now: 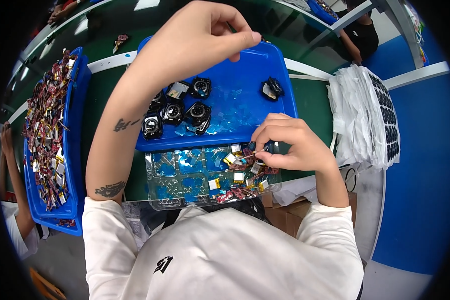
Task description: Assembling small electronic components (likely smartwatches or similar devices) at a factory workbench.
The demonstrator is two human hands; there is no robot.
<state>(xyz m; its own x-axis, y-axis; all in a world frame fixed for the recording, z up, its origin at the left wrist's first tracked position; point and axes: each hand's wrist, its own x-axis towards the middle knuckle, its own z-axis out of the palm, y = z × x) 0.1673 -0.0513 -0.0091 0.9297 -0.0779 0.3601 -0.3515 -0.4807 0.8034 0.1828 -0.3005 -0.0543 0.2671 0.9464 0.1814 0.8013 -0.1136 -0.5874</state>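
My left hand (205, 37) is raised over the far left part of a blue tray (235, 65), its thumb and fingers curled together. Whatever it pinches, if anything, is hidden. My right hand (292, 145) is closed in a pinch above the right end of a clear compartment tray (157, 192). Something thin shows at its fingertips, too small to name. Under those fingers lie small red circuit boards (242, 162) and silver battery cells (238, 177) with yellow edges. Blue film pieces (190, 161) fill the left compartments. Several black round-faced watch-like housings (173, 112) lie inside the blue tray.
At left, a blue bin (77, 130) is heaped with circuit boards and batteries (52, 130). White wrapped sheets (355, 115) with black parts stand at right on the green table (310, 95). One black part (271, 90) lies apart in the blue tray. Other people work nearby.
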